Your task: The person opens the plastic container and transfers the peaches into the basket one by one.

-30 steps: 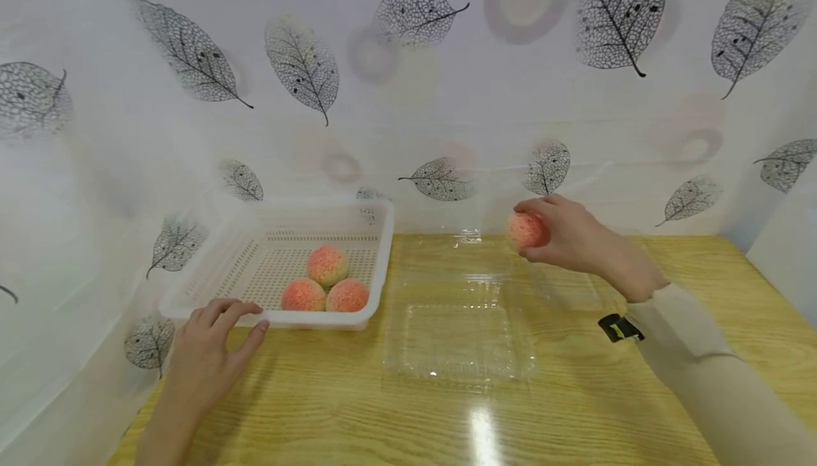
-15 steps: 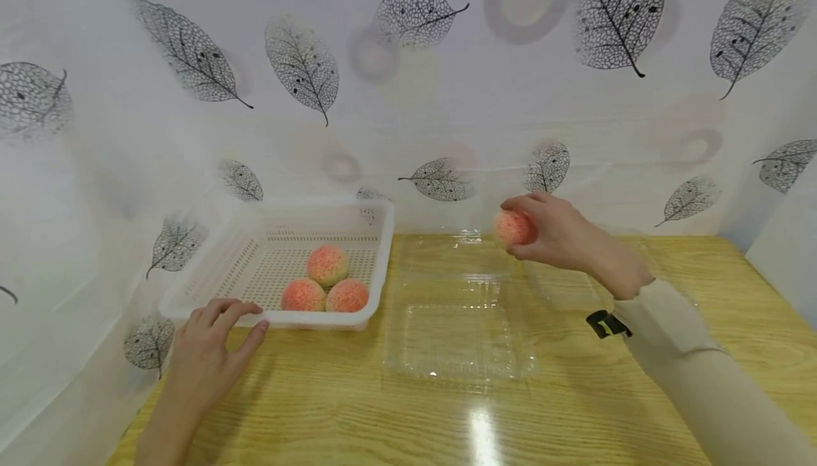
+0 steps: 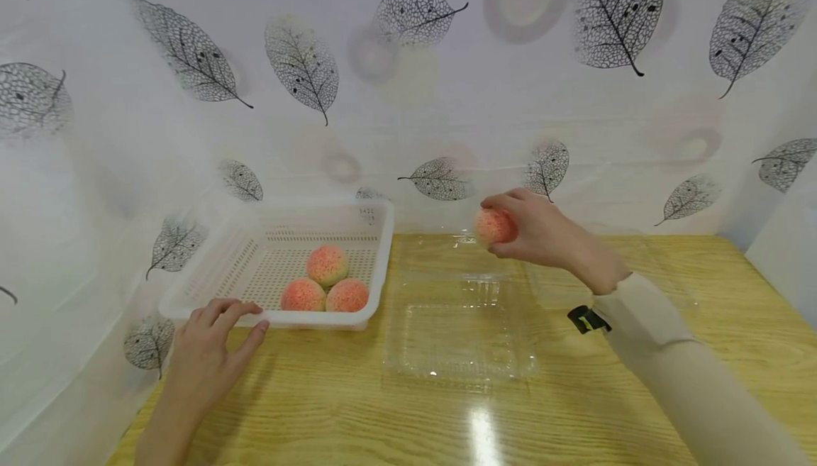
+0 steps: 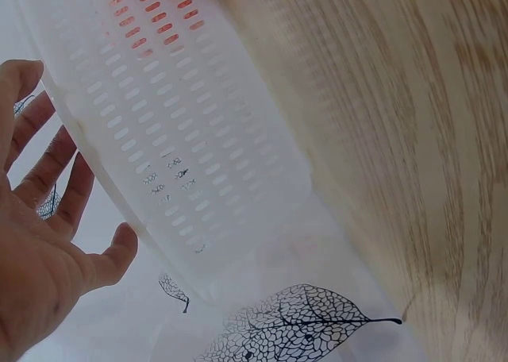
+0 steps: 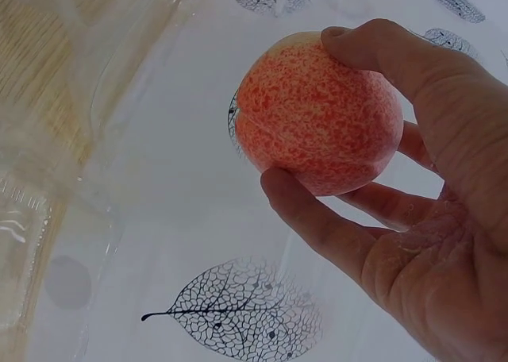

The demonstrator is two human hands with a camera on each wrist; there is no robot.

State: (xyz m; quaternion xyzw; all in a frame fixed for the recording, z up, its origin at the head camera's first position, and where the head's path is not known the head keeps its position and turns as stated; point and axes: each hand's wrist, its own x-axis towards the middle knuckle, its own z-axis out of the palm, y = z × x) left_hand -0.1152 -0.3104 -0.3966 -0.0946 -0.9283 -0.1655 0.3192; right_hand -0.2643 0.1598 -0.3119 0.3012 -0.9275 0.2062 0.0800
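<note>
My right hand (image 3: 539,230) grips a pink-red peach (image 5: 317,116) between thumb and fingers. It holds the fruit above the back part of an opened clear plastic clamshell box (image 3: 456,342). At the left, my left hand (image 3: 207,352) rests its fingers at the front rim of a white perforated basket (image 3: 376,267); in the left wrist view those fingers (image 4: 75,191) are spread and loosely bent beside the rim. Three more peaches lie together in the basket's front right corner, among them the rear peach (image 3: 328,265).
A second clear plastic box (image 3: 664,274) lies on the wood-grain table (image 3: 319,409), behind and below the right forearm. Leaf-printed white sheeting (image 3: 447,111) rises along the table's back and left side.
My right hand has moved left with the peach, from over the right side of the clamshell box towards its middle. The left hand, basket and its peaches have stayed put.
</note>
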